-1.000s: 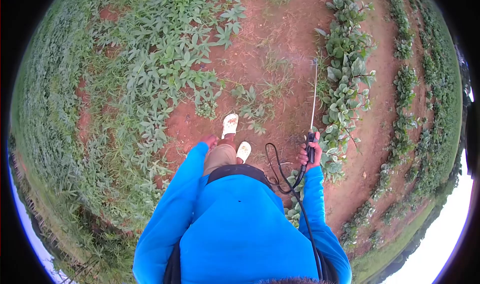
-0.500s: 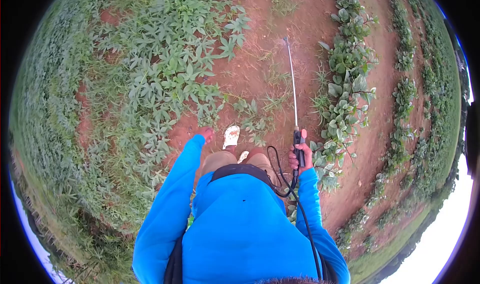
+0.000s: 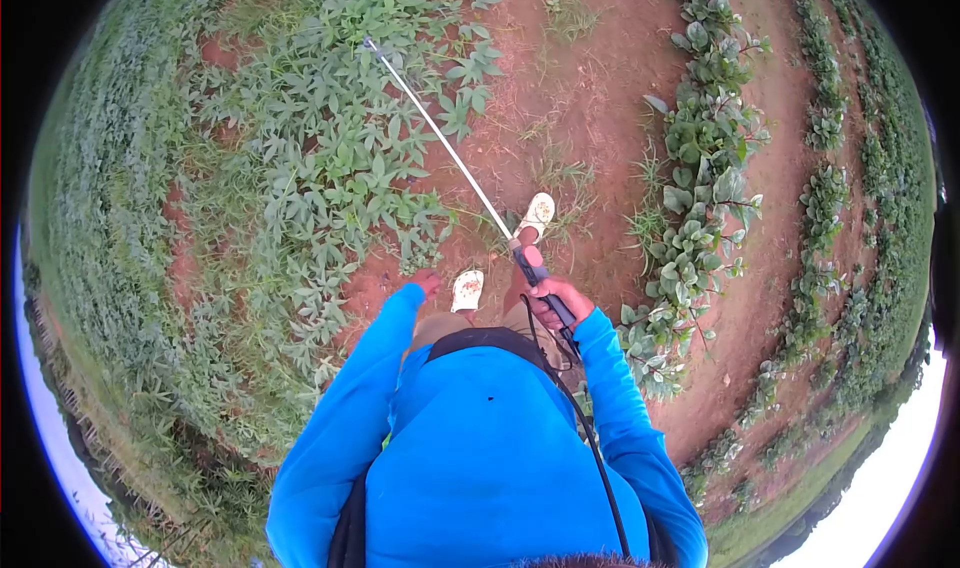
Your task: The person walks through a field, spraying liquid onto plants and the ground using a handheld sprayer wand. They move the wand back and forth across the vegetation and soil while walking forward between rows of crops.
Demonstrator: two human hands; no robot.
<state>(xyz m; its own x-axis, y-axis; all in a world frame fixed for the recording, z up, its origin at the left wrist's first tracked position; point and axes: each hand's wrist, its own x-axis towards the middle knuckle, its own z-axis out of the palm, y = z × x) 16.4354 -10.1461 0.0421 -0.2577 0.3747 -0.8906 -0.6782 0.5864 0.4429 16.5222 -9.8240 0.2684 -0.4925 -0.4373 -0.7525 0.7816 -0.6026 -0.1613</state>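
My right hand (image 3: 561, 303) is wrapped round the black handle of a spray wand (image 3: 440, 133). The thin metal lance slants up and left, its tip over the leafy green plants (image 3: 340, 118) left of the path. A black hose (image 3: 590, 436) runs from the handle down along my blue shirt. My left hand (image 3: 426, 282) hangs beside my left thigh, near the edge of the plants; its fingers are too small and blurred to read.
Bare reddish soil (image 3: 600, 78) forms a path between the left plants and a row of broad-leaved plants (image 3: 700, 168). Further rows (image 3: 820, 208) stand to the right. My pale clogs (image 3: 467, 291) are on the soil.
The wand has swung left, from beside the right-hand row across the path to over the left plants. My right hand has moved left with it, and my feet have stepped.
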